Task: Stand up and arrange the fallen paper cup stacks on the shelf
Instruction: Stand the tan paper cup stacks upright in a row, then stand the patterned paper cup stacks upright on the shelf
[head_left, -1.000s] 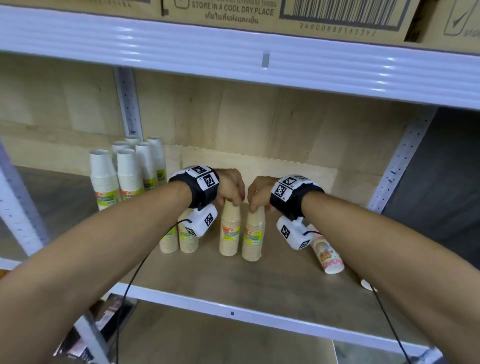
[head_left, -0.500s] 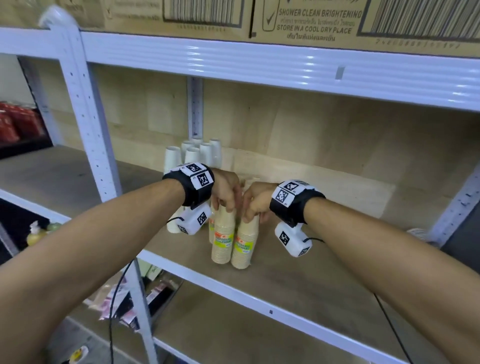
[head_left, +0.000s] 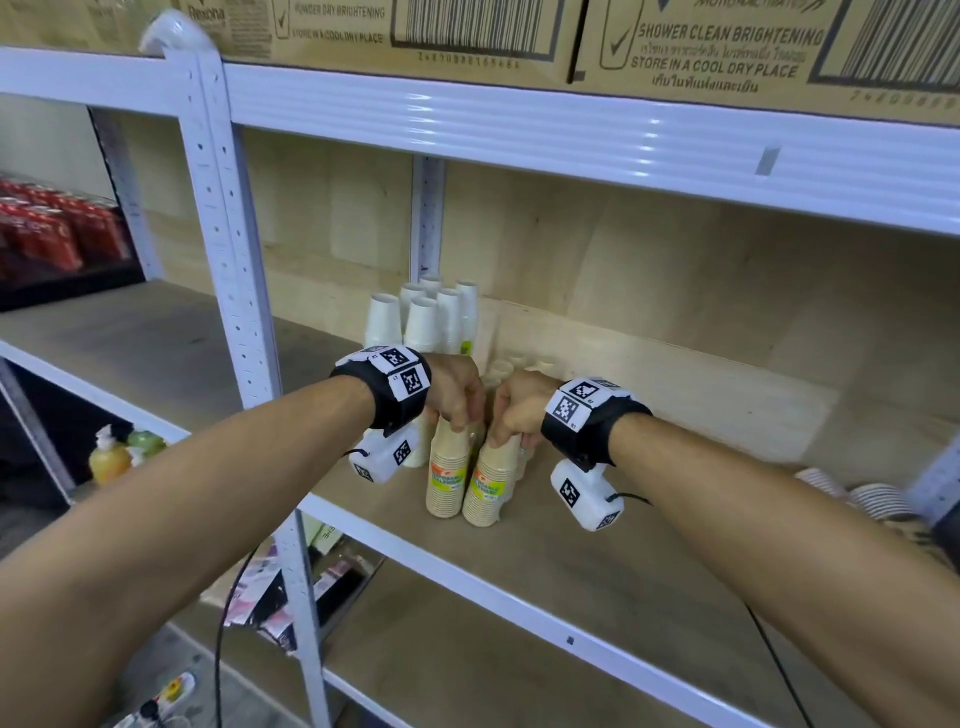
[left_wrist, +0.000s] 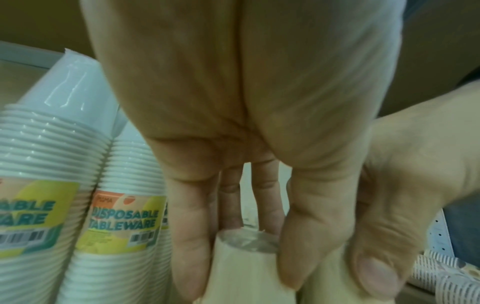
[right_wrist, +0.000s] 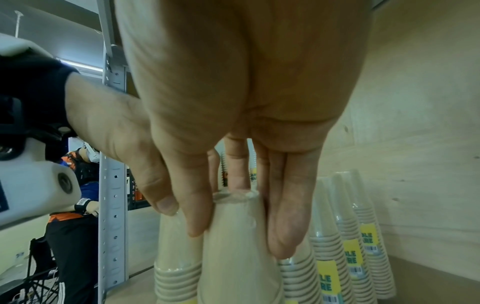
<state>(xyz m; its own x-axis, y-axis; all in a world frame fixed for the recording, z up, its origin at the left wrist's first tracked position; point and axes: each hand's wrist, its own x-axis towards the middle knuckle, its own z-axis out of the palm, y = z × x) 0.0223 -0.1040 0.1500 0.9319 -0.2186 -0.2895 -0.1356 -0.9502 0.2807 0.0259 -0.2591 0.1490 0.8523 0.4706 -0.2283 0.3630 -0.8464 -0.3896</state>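
Now the left hand (head_left: 457, 397) and right hand (head_left: 517, 410) each grip, apparently touching, an upright tan cup stack (head_left: 448, 480), (head_left: 491, 483).

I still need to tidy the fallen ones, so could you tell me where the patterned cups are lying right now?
In the head view, the patterned cups lie on their side at the shelf's far right, beyond the right hand.

arms: bare | wrists: black bands (head_left: 402, 400), square-code tags | cameras: white boxes (head_left: 582, 491) (thin black cables)
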